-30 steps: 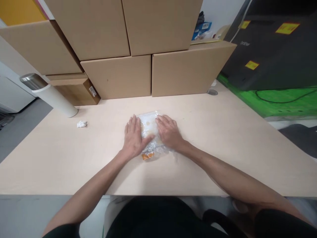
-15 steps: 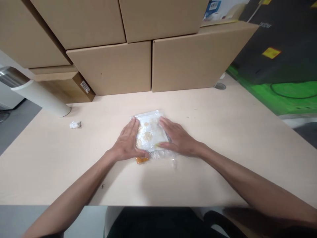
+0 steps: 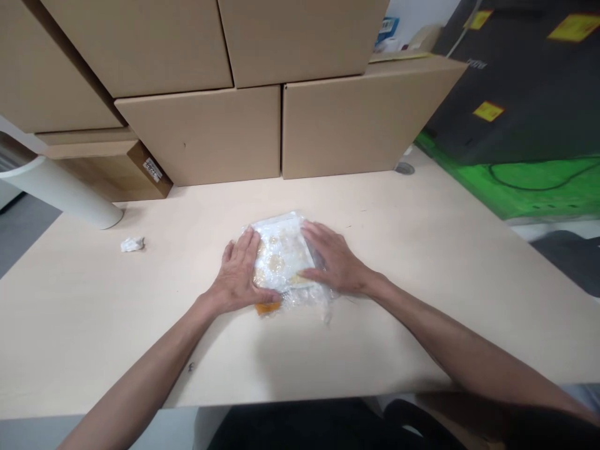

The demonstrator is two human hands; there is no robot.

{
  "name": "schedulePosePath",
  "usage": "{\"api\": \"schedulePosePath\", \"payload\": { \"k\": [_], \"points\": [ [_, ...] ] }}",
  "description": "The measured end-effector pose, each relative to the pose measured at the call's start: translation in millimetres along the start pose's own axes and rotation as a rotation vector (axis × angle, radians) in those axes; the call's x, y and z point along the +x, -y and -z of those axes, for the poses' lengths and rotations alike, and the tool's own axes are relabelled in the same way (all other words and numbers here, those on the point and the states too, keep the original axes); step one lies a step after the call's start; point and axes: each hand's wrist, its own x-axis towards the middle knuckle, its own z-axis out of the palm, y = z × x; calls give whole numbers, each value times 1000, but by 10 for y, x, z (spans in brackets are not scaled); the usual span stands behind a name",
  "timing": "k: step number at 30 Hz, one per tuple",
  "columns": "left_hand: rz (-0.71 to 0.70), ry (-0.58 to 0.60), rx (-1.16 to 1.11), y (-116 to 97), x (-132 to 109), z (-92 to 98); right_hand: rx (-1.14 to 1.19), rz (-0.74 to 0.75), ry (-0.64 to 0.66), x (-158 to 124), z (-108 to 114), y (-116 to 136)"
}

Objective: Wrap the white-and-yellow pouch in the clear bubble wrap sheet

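Note:
A flat white packet with yellowish round patterns (image 3: 280, 253), wrapped in clear crinkled plastic, lies on the table before me. Against its left edge rests my left hand (image 3: 238, 272), fingers stretched out and thumb along the near edge. My right hand (image 3: 335, 257) lies over the right edge, its fingers and thumb spread apart. Loose clear plastic (image 3: 307, 299) sticks out at the near side, beside an orange piece (image 3: 267, 308) partly under my left thumb. The palms hide the packet's side edges.
Cardboard boxes (image 3: 197, 137) are stacked along the back of the pale table (image 3: 403, 337). At the left stand a white cylinder (image 3: 77, 192) and a crumpled white scrap (image 3: 132, 244). A dark case (image 3: 525, 94) sits beyond the right edge on something green (image 3: 544, 194).
The view has shifted slightly, so the boxes and table sit a little further left and lower. Both hands stay on the packet in nearly the same pose.

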Motion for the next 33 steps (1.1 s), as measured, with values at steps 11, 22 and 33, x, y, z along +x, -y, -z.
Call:
{"api": "schedulePosePath", "payload": {
  "k": [11, 22, 33],
  "points": [
    [-63, 81, -122, 187, -28, 83, -54, 133, 217, 51, -31, -10],
    [-25, 64, -82, 199, -9, 79, -13, 157, 243, -21, -42, -70],
    [-4, 73, -93, 163, -4, 112, 60, 105, 252, 36, -52, -21]
  ]
}}
